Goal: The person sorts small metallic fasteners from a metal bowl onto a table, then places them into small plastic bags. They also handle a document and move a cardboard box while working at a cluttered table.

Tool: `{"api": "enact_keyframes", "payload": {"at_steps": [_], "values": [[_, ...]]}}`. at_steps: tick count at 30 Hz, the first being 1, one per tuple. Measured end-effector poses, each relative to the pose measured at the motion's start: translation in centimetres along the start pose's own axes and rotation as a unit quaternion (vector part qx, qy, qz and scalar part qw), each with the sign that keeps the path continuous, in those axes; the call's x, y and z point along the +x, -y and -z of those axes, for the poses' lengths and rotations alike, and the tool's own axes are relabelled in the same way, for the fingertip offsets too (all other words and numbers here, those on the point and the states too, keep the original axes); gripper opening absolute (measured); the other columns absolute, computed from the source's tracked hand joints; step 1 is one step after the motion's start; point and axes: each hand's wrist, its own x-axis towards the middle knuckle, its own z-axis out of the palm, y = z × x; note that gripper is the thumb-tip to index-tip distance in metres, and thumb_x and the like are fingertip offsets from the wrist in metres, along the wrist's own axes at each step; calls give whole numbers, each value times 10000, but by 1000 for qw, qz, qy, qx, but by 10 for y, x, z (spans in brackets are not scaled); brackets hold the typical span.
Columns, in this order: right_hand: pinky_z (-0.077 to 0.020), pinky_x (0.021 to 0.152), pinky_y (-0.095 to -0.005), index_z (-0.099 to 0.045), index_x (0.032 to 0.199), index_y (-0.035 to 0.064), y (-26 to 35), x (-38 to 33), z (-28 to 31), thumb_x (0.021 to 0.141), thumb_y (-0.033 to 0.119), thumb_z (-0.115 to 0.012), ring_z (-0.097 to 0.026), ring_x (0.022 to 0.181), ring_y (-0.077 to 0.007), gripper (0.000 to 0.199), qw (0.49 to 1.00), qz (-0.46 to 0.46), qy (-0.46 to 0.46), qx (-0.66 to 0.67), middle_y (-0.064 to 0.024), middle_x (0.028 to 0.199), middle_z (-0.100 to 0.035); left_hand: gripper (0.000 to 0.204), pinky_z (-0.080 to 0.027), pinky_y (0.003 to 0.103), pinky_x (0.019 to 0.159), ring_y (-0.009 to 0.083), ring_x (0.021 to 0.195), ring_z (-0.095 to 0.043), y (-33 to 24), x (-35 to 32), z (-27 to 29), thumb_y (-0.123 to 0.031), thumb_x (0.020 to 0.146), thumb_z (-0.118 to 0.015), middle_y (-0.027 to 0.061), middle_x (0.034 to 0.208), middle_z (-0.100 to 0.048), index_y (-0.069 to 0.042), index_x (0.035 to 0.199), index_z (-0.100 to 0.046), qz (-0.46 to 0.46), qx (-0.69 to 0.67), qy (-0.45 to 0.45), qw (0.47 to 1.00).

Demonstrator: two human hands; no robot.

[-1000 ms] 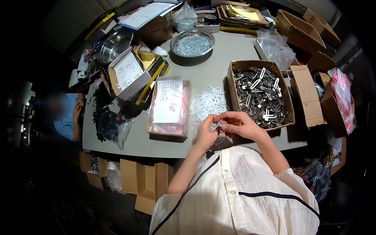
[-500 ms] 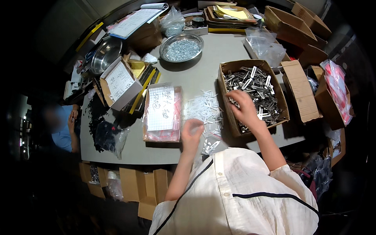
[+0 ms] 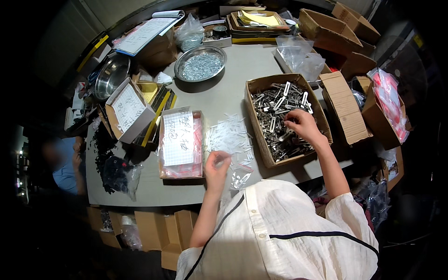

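My right hand (image 3: pixel 303 126) reaches into an open cardboard box (image 3: pixel 252 100) heaped with slotted metal pieces (image 3: pixel 280 105), some dark and some shiny. Its fingers are bunched together over the pieces, and what they grip is hidden. Near the table's front edge, my left hand (image 3: pixel 217 169) has its thumb and fingers curled together. I cannot make out what is between them. Just beyond it spreads a pile of small white strips (image 3: pixel 228 133). A small clear bag (image 3: pixel 241 176) with a few shiny pieces inside lies right of my left hand, close to my shirt.
A box of red-edged clear bags (image 3: pixel 196 140) with a sheet on top stands left of the strips. Farther back is a metal bowl (image 3: pixel 200 65) of small shiny parts. Cardboard boxes (image 3: pixel 344 109) crowd the right. A person in blue (image 3: pixel 65 168) sits far left.
My right hand has moved from the box's left side toward its middle, deeper over the metal pieces. The left hand stays beside the white strips. The whole view has shifted slightly.
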Motion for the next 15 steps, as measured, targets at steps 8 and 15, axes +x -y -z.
{"api": "enact_keyframes", "payload": {"at_steps": [8, 15], "values": [[-512, 755, -394, -669, 974, 22, -2, 15, -20, 752, -57, -617, -628, 847, -317, 241, 972, 225, -60, -27, -129, 885, -630, 131, -461, 297, 918, 123, 927, -603, 7, 4, -7, -3, 853, -676, 26, 931, -664, -22, 972, -625, -15, -1, -18, 1000], [-521, 735, -416, -694, 965, 42, -18, 44, -23, 773, -11, -614, -637, 843, -320, 215, 997, 77, -25, -7, -130, 862, -632, 160, -467, 285, 886, 136, 954, -614, 13, 3, 1, 20, 860, -657, 46, 992, -672, -26, 1011, -626, -27, 18, -13, 999]]}}
